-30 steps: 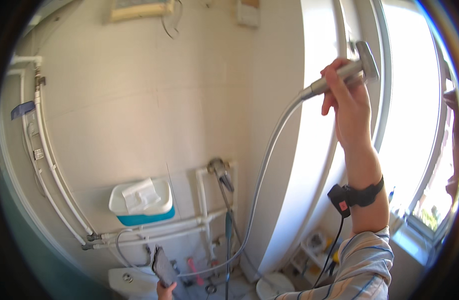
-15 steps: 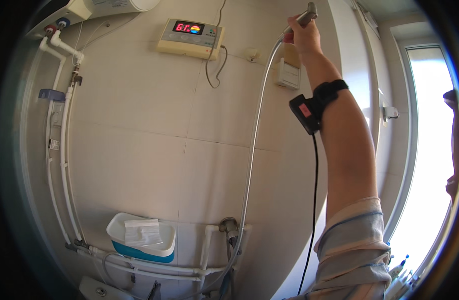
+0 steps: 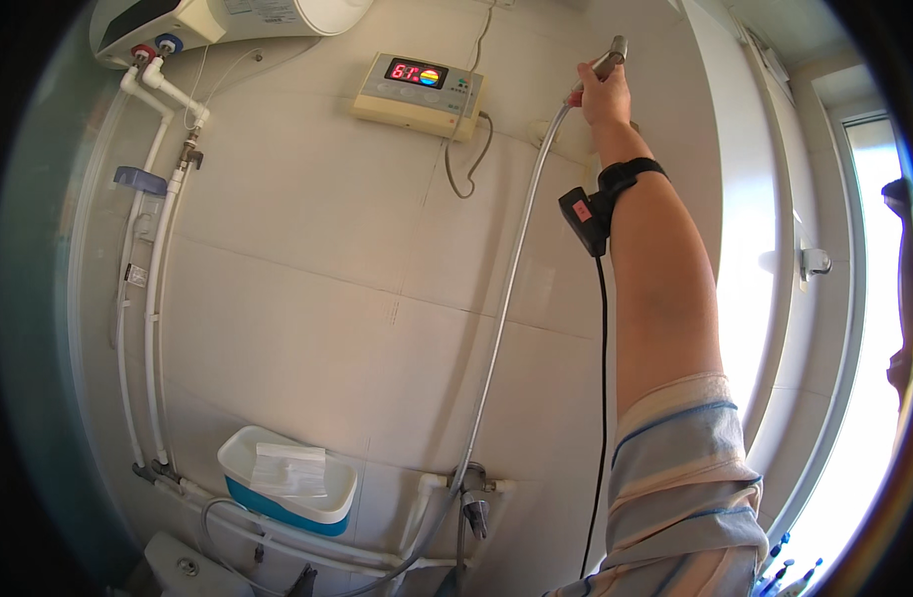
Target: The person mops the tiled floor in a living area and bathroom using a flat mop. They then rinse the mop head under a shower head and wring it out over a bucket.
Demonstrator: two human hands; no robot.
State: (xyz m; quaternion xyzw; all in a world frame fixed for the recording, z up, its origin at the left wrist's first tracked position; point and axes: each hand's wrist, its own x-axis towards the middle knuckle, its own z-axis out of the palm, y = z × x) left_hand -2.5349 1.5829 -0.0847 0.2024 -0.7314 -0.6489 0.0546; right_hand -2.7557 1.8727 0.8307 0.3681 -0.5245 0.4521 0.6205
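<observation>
**Right hand (image 3: 606, 99) up high, gripping the shower head (image 3: 617, 50)**

Head view: right arm is nearly straight, reaching up in front of the wall (image 3: 277, 338). Fingers are wrapped round the shower head's handle; its metal end pokes out above the fist. Can't tell whether it touches anything behind. The left hand is out of frame, so can't tell what its fingers are doing.

Silver hose (image 3: 506, 289) leaves the handle just below the fist, drops down the wall at a slight slant, crosses in front of the mixer (image 3: 475, 514), then bends off toward lower left.

Black strap (image 3: 640, 171) sits round the right forearm with a small black module (image 3: 584, 221) on it; black cable (image 3: 602, 398) hangs from that. Striped sleeve (image 3: 675, 488) is bunched near the elbow.

Control box (image 3: 417, 104), cream with a lit display, is on the wall left of the hand, well apart. Heater (image 3: 238, 22) is top left, cut off by the frame; white pipes (image 3: 156, 298) run down below it, then across the bottom.

Tub (image 3: 268, 504), white over teal, is against the wall low down, just above the cross pipes, with a white packet (image 3: 289, 468) lying in it. Cistern (image 3: 183, 562) with a round button is lower left. Window (image 3: 859, 398) at far right is blown out.
</observation>
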